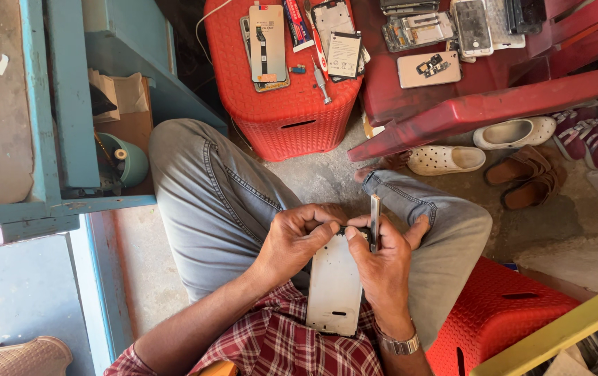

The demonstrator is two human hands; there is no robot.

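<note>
Over my lap I hold a white, opened phone frame [334, 289], its long side pointing toward my chest. My left hand [297, 237] curls around the frame's top left corner, fingers bent over the edge. My right hand [382, 257] grips the top right side and pinches a thin metal tool [375, 219] that stands upright at the frame's upper edge. Both thumbs meet at a small dark part on the top edge. A metal watch [400, 345] sits on my right wrist.
Ahead stands a red plastic stool [285, 111] carrying phone parts, a battery and a screwdriver [321, 76]. A red table [494, 104] to the right holds more dismantled phones. Sandals and clogs [445, 160] lie under it. A blue shelf [62, 139] is left, another red stool [501, 313] right.
</note>
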